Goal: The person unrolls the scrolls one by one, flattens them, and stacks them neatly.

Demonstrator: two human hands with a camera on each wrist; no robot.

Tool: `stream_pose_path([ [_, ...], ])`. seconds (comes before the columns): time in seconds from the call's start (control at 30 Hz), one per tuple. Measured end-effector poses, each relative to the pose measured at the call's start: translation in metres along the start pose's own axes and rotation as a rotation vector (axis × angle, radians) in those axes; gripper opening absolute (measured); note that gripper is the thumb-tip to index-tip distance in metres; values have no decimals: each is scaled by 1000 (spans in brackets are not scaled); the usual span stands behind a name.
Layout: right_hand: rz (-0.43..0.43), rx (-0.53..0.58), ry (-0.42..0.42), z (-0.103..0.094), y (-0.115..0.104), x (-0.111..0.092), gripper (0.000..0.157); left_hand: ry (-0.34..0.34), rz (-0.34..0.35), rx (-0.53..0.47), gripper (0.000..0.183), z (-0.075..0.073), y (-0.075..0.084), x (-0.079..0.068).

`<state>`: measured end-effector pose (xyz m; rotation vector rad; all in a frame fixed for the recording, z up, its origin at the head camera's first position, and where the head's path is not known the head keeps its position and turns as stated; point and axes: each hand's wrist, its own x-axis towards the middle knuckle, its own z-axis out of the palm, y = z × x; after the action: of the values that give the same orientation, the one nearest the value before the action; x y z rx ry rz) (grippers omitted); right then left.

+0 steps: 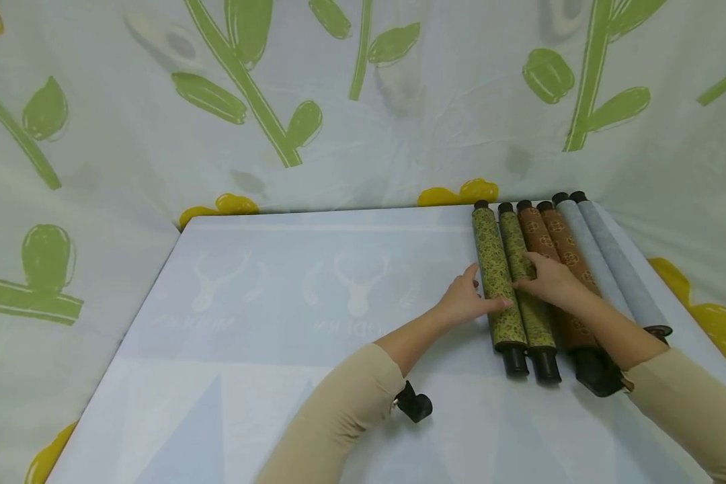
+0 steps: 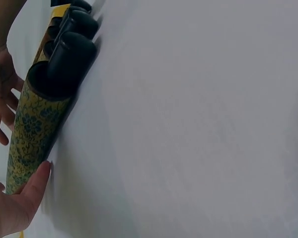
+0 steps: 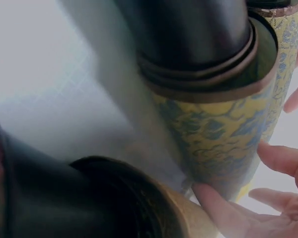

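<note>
Several rolled scrolls with black end knobs lie side by side at the table's right. My left hand (image 1: 462,299) grips the leftmost yellow-green patterned scroll (image 1: 497,275), thumb across its top and fingers along its left side. The second yellow-green scroll (image 1: 535,319) lies just right of it. My right hand (image 1: 553,282) holds this second scroll between thumb and fingers, reaching over the brown scrolls. In the right wrist view, fingers (image 3: 216,206) press one side of the patterned scroll (image 3: 213,134). The left wrist view shows the leftmost scroll's open rolled end (image 2: 52,91) and dark knob.
Two brown scrolls (image 1: 565,242) with round motifs and two pale grey-blue scrolls (image 1: 617,262) lie to the right. A pale printed cloth covers the table (image 1: 248,336). A white curtain (image 1: 363,148) with green leaves hangs behind the table's far edge.
</note>
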<state>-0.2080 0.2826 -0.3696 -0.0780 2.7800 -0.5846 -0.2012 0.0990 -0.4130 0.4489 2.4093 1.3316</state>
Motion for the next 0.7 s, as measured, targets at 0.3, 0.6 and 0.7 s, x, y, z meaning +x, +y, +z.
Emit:
stream_pose_path([
  [0.3,-38,77,-76,3,6,0,71,-29,41,74,76,9,4,3],
  [0.6,-15,301,-185,0,10,5,72,-44,22,63,76,13,8,3],
  [0.7,21,353,-224,-2,9,6,74,-57,32,46,78,13,10,2],
])
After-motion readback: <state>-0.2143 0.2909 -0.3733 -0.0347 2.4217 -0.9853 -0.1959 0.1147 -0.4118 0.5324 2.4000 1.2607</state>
